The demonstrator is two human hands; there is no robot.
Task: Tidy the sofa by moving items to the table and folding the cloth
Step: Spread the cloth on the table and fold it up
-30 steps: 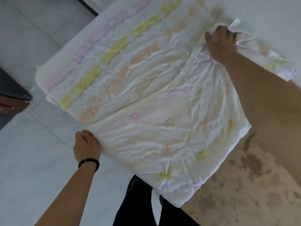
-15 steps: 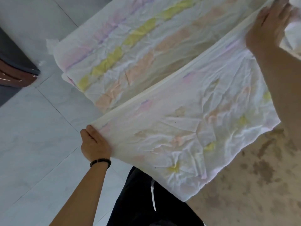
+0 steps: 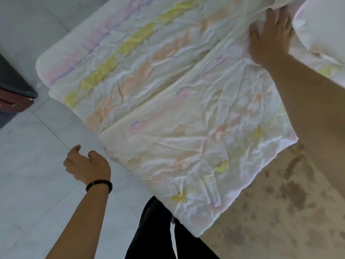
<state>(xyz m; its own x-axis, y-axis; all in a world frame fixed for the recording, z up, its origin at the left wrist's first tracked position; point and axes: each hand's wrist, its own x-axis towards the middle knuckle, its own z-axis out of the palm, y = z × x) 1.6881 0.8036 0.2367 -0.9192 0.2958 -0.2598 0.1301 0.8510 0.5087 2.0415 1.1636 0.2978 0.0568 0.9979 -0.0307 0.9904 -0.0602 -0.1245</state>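
Overhead, head view. The cloth (image 3: 186, 113), white with faded pink, yellow and orange stripes and heavily creased, lies spread across the sofa (image 3: 280, 212). The sofa's mottled brown surface shows bare only at the lower right, and its left edge is hidden under the fabric. A near layer is folded over a far layer, with the straight folded edge running diagonally from lower left to upper right. The stripes are plain on the far layer and show only as faint blotches on the near one. The cloth's far end is cut off at the top of the view.

The right hand (image 3: 268, 34) lies palm down on the near layer by the fold's upper end, fingers straight and spread, pressing the fabric flat. Its forearm crosses the cloth's right side and leaves the view at the right. Just beside this hand, in the top right corner, is a cropped, rounded white mass (image 3: 321, 21); whether it is a cushion or bunched cloth cannot be told.

The left hand (image 3: 87, 165), with a dark beaded bracelet (image 3: 99, 185) at the wrist, hovers over the pale tiled floor (image 3: 37, 174). It is just beside the near layer's lower left corner without touching it, fingers loosely curled and holding nothing.

Dark trousers (image 3: 155, 232) show at the bottom edge, partly beneath the cloth's overhang. A dark piece of furniture (image 3: 13, 90) is cut off at the left edge and cannot be identified.
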